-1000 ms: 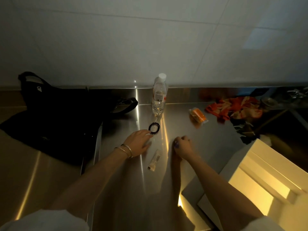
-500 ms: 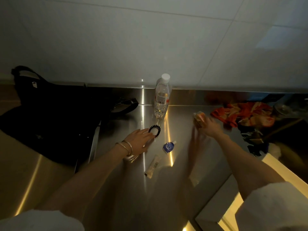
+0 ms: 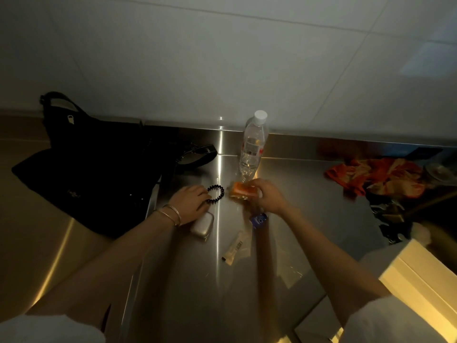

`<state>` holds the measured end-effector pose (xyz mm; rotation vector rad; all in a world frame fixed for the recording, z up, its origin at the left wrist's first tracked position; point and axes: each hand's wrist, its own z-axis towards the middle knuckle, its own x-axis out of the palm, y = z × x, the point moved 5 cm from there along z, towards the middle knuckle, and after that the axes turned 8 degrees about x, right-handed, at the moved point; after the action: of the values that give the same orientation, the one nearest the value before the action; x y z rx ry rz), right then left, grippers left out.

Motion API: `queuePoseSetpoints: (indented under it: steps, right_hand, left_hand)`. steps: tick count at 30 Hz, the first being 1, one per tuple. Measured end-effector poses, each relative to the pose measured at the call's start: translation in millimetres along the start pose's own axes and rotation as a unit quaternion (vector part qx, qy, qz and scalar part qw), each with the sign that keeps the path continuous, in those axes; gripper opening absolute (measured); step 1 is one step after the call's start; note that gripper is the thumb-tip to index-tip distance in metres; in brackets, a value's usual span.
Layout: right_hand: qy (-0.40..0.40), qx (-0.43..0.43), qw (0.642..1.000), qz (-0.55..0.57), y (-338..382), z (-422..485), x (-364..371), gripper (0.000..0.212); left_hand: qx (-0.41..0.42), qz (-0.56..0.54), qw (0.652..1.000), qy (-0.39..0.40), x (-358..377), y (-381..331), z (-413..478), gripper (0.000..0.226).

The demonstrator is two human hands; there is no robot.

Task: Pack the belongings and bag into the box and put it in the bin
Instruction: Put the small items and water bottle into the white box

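My right hand [image 3: 268, 195] grips a small orange packet [image 3: 243, 190] just in front of the clear water bottle [image 3: 252, 147]. My left hand [image 3: 190, 203] lies on the steel counter, its fingertips touching a black coil hair tie [image 3: 217, 193]. A small silver case [image 3: 202, 225] lies under its wrist. A little blue-labelled bottle [image 3: 258, 220] and a pale tube [image 3: 235, 247] lie between my arms. The black bag [image 3: 94, 174] sits at the left. The cream box [image 3: 420, 276] shows at the lower right.
An orange patterned cloth [image 3: 380, 177] and some dark items [image 3: 390, 219] lie at the right of the counter [image 3: 309, 199]. A white tiled wall rises behind. A seam splits the counter below the bag.
My right hand reached right to the orange packet, took hold of it and carried it left to the middle. My left hand stayed by the hair tie. The silver case has come into view.
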<state>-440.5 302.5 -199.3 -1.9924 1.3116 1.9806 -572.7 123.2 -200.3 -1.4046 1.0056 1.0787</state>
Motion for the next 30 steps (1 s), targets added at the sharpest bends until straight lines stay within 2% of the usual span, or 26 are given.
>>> queuePoseSetpoints:
  steps: [2, 4, 7, 9, 11, 15, 17, 21, 25, 28, 30]
  right_hand:
    - [-0.115, 0.086, 0.984, 0.104, 0.6, 6.6, -14.5, 0.04]
    - [-0.197, 0.162, 0.946, 0.2, 1.8, 13.5, -32.8, 0.061]
    - [-0.173, 0.13, 0.92, 0.327, 21.9, 39.4, -51.9, 0.097]
    - [-0.147, 0.102, 0.909, 0.376, 35.4, 59.0, -57.5, 0.107]
    - [-0.136, 0.096, 0.91, 0.379, 44.3, 69.7, -58.4, 0.102]
    - [-0.143, 0.072, 0.923, 0.35, 49.8, 60.6, -55.8, 0.08]
    - [-0.128, 0.06, 0.925, 0.354, 50.6, 48.1, -52.6, 0.079]
    - [-0.084, 0.056, 0.932, 0.349, 50.8, 22.2, -39.1, 0.08]
    - [-0.057, 0.07, 0.936, 0.34, 52.1, 0.5, -24.2, 0.106]
    - [-0.081, 0.168, 0.933, 0.308, 42.2, -25.3, -5.0, 0.111]
    - [-0.079, 0.201, 0.934, 0.285, 41.2, -44.9, 7.3, 0.111]
  left_hand:
    - [-0.004, 0.019, 0.999, -0.025, -9.7, 4.9, -7.5, 0.059]
    - [-0.001, 0.056, 0.997, -0.055, -21.2, 11.4, -15.9, 0.047]
    - [-0.02, 0.093, 0.99, -0.106, -40.5, 23.2, -29.1, 0.037]
    - [-0.054, 0.112, 0.982, -0.145, -50.5, 31.0, -40.8, 0.034]
    - [-0.093, 0.122, 0.974, -0.167, -58.3, 38.5, -52.9, 0.047]
    - [-0.131, 0.136, 0.965, -0.182, -63.5, 47.5, -67.4, 0.06]
    - [-0.161, 0.134, 0.962, -0.175, -64.6, 49.9, -68.8, 0.067]
    - [-0.271, 0.106, 0.95, -0.117, -65.1, 63.1, -68.5, 0.082]
    - [-0.295, 0.055, 0.947, -0.12, -70.7, 71.7, -66.9, 0.047]
    - [-0.292, -0.024, 0.944, -0.154, -80.3, 74.5, -66.1, 0.034]
    - [-0.269, -0.04, 0.946, -0.178, -89.7, 65.0, -58.3, 0.032]
